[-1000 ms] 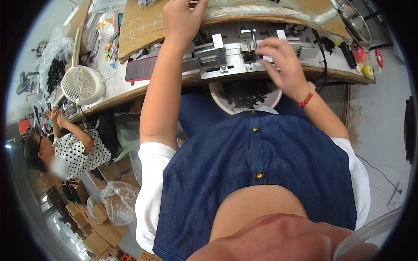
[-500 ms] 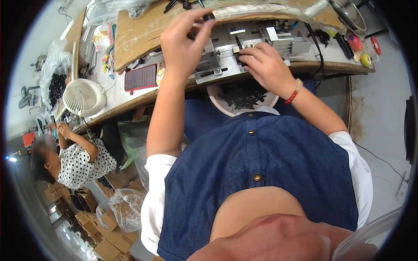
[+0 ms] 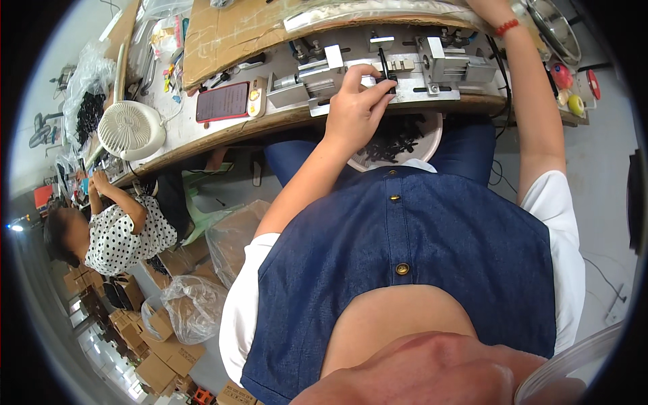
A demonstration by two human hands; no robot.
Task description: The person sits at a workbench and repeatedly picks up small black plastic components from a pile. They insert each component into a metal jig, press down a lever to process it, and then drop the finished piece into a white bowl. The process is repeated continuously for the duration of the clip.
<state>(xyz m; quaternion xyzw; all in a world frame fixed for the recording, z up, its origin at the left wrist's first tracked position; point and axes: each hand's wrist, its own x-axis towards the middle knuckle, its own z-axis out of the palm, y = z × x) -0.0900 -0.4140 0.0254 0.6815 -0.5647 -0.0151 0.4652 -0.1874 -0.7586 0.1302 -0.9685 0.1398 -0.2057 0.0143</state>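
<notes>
My left hand point(image 3: 354, 111) is closed in a pinch on a slim black part point(image 3: 384, 62), which stands out past the fingertips. The pinch is at the middle of a metal clamping fixture point(image 3: 327, 73), beside a small notched metal block point(image 3: 403, 65). My right hand point(image 3: 491, 9) reaches to the far right edge of the bench, near the metal bowl. Its fingers are cut off by the top of the picture, so what they hold is hidden.
A bowl of black parts point(image 3: 398, 145) sits by my lap under the bench edge. A phone point(image 3: 223, 101) and a white fan point(image 3: 131, 131) are to the left. Cardboard point(image 3: 236, 40) covers the back. A metal bowl point(image 3: 555, 30) stands far right. A co-worker point(image 3: 125, 233) sits left.
My left hand has come down and right to the middle of the fixture. My right hand has left the fixture and stretched up to the far right.
</notes>
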